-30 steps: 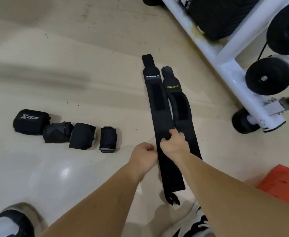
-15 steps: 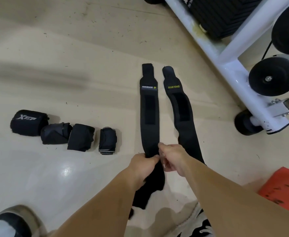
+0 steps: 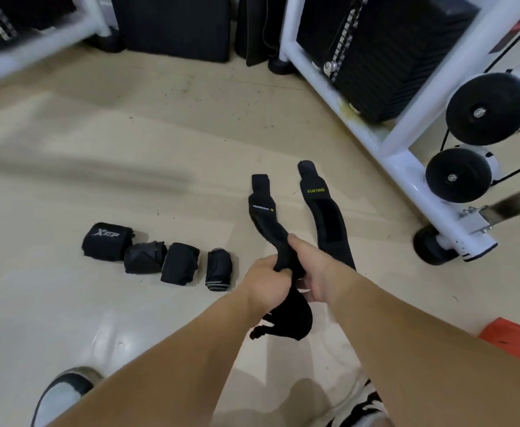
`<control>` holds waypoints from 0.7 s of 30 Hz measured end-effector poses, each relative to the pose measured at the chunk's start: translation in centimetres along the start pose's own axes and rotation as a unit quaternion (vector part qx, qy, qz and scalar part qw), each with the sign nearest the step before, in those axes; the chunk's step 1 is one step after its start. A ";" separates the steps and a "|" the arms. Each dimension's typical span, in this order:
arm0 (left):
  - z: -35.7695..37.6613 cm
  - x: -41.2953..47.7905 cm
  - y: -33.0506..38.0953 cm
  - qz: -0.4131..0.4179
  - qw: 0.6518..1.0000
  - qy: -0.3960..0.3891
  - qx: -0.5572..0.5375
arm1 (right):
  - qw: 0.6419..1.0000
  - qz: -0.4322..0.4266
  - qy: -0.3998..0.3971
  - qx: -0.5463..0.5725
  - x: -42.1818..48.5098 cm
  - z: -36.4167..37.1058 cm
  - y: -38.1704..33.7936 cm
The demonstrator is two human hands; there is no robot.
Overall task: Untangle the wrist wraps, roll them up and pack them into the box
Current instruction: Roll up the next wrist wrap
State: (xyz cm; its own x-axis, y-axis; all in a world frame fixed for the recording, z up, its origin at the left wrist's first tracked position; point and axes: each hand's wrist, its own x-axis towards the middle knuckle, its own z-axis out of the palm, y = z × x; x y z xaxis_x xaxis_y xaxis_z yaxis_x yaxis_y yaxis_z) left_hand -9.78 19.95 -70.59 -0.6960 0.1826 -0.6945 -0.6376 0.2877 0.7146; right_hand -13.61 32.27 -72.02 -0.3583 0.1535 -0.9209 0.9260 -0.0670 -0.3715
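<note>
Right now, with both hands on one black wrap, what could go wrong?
The left hand and right hand grip the black fabric wrist wrap with the white label; its near end hangs bunched below, so the roll may start loose. Its far end lies beside the black XUEYING-lettered wrap and might snag it.

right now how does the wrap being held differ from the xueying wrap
The held wrap is gripped by the left hand and right hand, its near end bunched and lifted; the XUEYING wrap lies stretched on the floor, in neither hand. The held wrap has small white print; the XUEYING wrap has yellow-green lettering. Both are black and unrolled.
</note>
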 end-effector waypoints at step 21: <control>-6.5 -24.9 13.0 0.211 0.974 0.037 -0.076 | 0.954 -0.285 -0.068 0.061 -31.5 0.2 -8.3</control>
State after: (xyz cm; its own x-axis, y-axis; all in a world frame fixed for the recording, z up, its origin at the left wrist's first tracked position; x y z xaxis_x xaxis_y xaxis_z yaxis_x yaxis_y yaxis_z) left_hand -2.91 13.00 -43.49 -0.9247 0.1848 -0.3329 -0.3278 0.0588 0.9429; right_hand -10.01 27.84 -39.95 -0.8189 0.0701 -0.5697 0.5591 -0.1267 -0.8193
